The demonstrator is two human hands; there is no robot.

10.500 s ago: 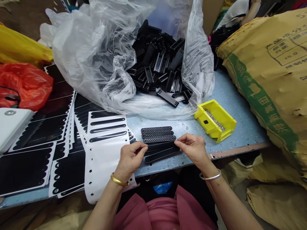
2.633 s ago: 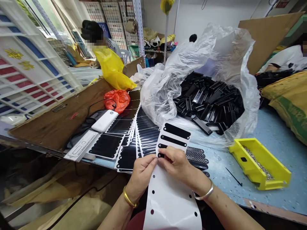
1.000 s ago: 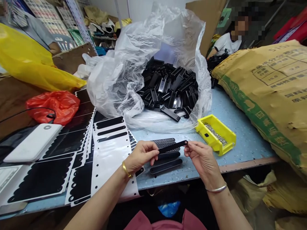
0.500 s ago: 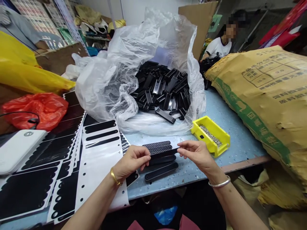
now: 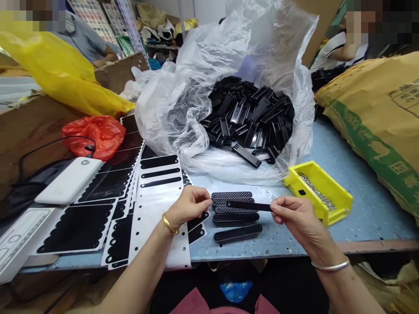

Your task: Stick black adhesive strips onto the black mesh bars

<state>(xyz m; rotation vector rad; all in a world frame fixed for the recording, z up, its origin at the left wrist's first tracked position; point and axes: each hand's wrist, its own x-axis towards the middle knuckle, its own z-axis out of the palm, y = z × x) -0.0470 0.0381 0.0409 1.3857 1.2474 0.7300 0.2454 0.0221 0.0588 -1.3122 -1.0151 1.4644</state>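
A thin black sticker strip point(image 5: 247, 206), round-ended with a small hole, is pinched at its right end by my right hand point(image 5: 296, 216). Its free end hangs over two black lattice-patterned bars point(image 5: 232, 196) lying on the table. My left hand point(image 5: 191, 204) is closed just left of these bars, thumb against fingers, apart from the strip; nothing shows in it. Nearer me lie two smooth-topped black bars point(image 5: 238, 233). Left of them, a white backing sheet point(image 5: 160, 209) carries a few similar black strips at its top and partly passes under my left hand.
Behind stands a clear plastic bag point(image 5: 173, 109) full of black parts point(image 5: 248, 117). A yellow bin point(image 5: 340, 207) of small metal pieces sits right, near a big yellow sack point(image 5: 376, 104). Left are black sticker sheets point(image 5: 80, 226), a white power bank point(image 5: 68, 181) and a red bag point(image 5: 94, 135).
My left hand has come off the strip's left end; only my right hand holds it now. The strip has shifted right relative to the bars. The camera view has swung left.
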